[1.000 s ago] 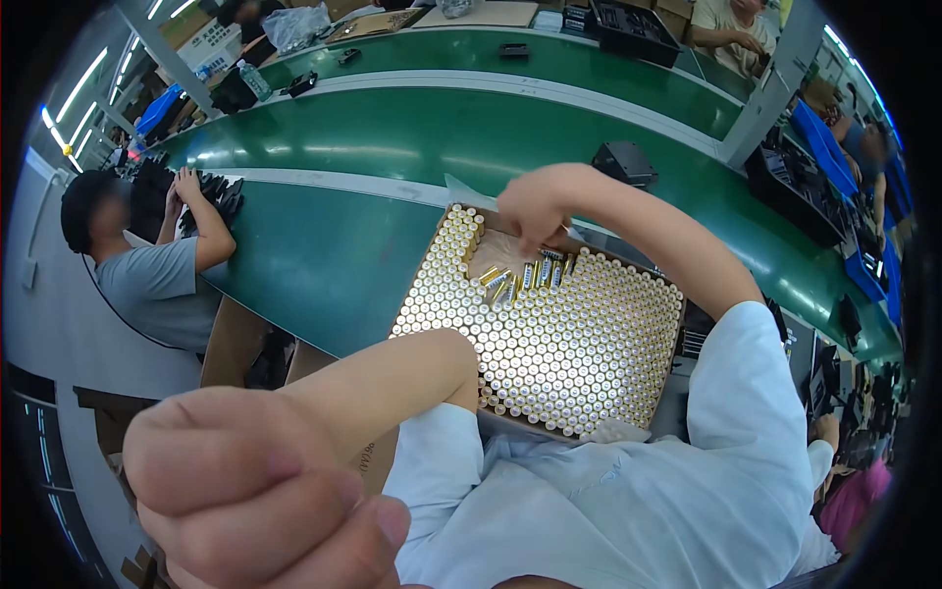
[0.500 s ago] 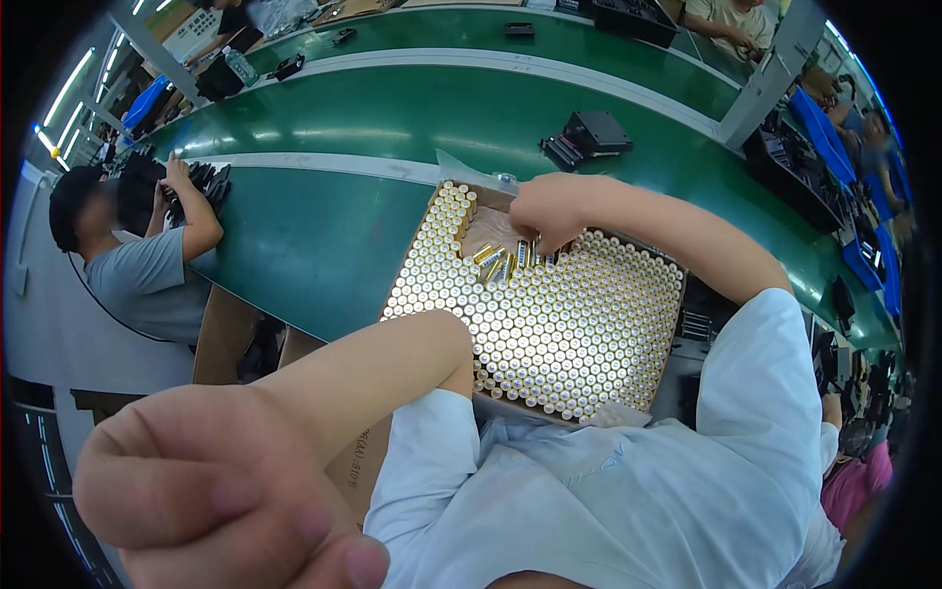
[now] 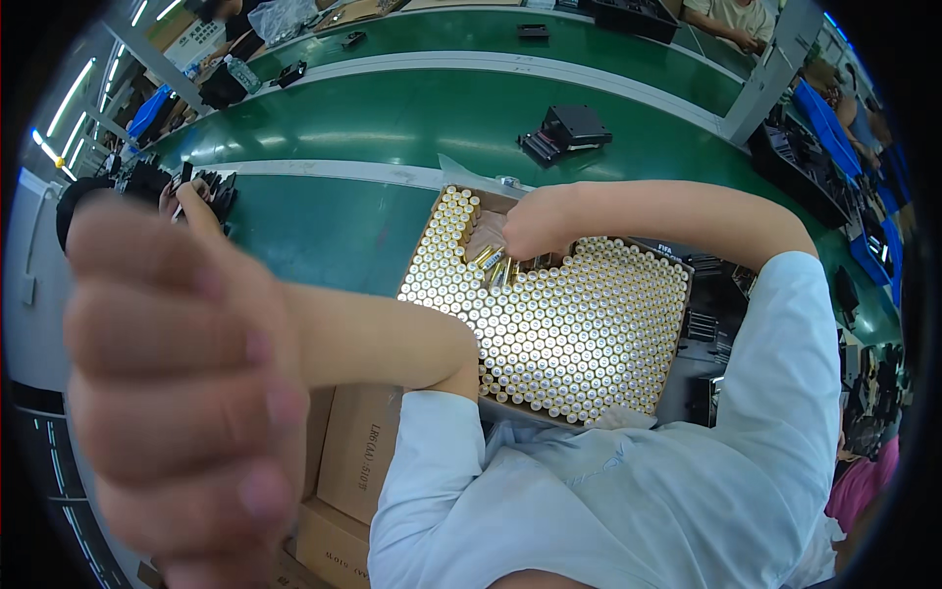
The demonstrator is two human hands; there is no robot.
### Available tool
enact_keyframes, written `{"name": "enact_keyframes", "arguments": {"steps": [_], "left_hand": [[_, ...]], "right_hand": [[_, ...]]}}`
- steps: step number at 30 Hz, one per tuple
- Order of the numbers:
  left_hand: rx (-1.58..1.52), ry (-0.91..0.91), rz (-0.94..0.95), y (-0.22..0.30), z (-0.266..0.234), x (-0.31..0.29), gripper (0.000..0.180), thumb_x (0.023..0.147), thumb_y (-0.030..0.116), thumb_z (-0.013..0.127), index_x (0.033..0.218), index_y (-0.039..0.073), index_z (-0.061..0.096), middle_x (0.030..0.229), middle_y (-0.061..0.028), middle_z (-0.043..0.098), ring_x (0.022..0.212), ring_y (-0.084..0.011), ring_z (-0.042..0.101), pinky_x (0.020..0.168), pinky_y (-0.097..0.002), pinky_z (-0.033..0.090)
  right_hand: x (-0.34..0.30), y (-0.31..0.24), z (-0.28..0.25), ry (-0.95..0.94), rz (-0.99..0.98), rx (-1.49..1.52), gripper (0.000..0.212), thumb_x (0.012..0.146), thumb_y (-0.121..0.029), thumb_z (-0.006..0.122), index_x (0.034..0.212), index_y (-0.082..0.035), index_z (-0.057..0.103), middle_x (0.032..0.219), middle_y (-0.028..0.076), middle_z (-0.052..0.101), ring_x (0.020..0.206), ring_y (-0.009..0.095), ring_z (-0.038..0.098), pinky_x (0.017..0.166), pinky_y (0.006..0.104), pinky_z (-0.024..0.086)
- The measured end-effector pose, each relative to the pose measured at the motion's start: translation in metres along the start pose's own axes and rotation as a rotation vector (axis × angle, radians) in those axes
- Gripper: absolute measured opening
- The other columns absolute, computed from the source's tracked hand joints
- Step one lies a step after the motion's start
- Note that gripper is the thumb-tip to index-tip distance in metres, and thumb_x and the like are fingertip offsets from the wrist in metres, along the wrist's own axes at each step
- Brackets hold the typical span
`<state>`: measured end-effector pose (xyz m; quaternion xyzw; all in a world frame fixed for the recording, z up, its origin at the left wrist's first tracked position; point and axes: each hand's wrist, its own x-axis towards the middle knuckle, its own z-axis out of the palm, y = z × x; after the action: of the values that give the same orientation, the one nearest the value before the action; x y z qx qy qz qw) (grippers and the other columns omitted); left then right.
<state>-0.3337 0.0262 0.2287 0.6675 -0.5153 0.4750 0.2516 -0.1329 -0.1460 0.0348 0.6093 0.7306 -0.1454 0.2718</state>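
Observation:
An open cardboard box (image 3: 677, 339) stands before me, packed with upright gold-and-white cylindrical batteries (image 3: 549, 329). Toward its far left part is a gap in the rows where a few loose batteries (image 3: 494, 263) lie tilted beside a crumpled clear plastic liner (image 3: 485, 232). My right hand (image 3: 540, 224) reaches in over this gap, curled closed. Its fingertips are hidden behind the hand, so what it grips does not show. Large and blurred at the left, my left hand (image 3: 186, 393) is raised close to the camera in a fist; its inside is hidden.
Beyond the box runs a green conveyor belt (image 3: 412, 108) carrying a black device (image 3: 567, 133). More black parts (image 3: 702, 324) lie right of the box. Brown cartons (image 3: 358, 452) stand low at my left. A co-worker's hand (image 3: 186, 191) handles black parts at the far left.
My left fist has risen and turned, now covering much of the co-worker. My right hand has shifted slightly left and down over the gap. The black device has slid left along the belt.

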Motion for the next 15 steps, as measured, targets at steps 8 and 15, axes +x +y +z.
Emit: {"name": "enact_keyframes", "arguments": {"steps": [8, 15], "left_hand": [[-0.233, 0.306, -0.178, -0.114, 0.068, -0.001, 0.037, 0.093, 0.02, 0.039, 0.073, 0.007, 0.067, 0.056, -0.005, 0.056, 0.044, -0.0133, 0.043, 0.044, -0.0274, 0.031], [0.139, -0.044, -1.144, -0.227, 0.161, -0.109, 0.021, 0.083, 0.018, 0.057, 0.088, 0.006, 0.073, 0.073, -0.0077, 0.07, 0.065, -0.0219, 0.063, 0.063, -0.0331, 0.051]], "right_hand": [[0.011, -0.006, 0.004, 0.08, -0.073, -0.034, 0.025, 0.062, -0.019, 0.081, 0.081, -0.007, 0.07, 0.079, 0.009, 0.071, 0.07, 0.031, 0.066, 0.066, 0.0417, 0.056], [0.024, -0.014, -0.013, 0.045, -0.004, -0.063, 0.019, 0.062, -0.017, 0.079, 0.077, -0.01, 0.071, 0.079, 0.01, 0.071, 0.066, 0.03, 0.065, 0.062, 0.0399, 0.054]]}}
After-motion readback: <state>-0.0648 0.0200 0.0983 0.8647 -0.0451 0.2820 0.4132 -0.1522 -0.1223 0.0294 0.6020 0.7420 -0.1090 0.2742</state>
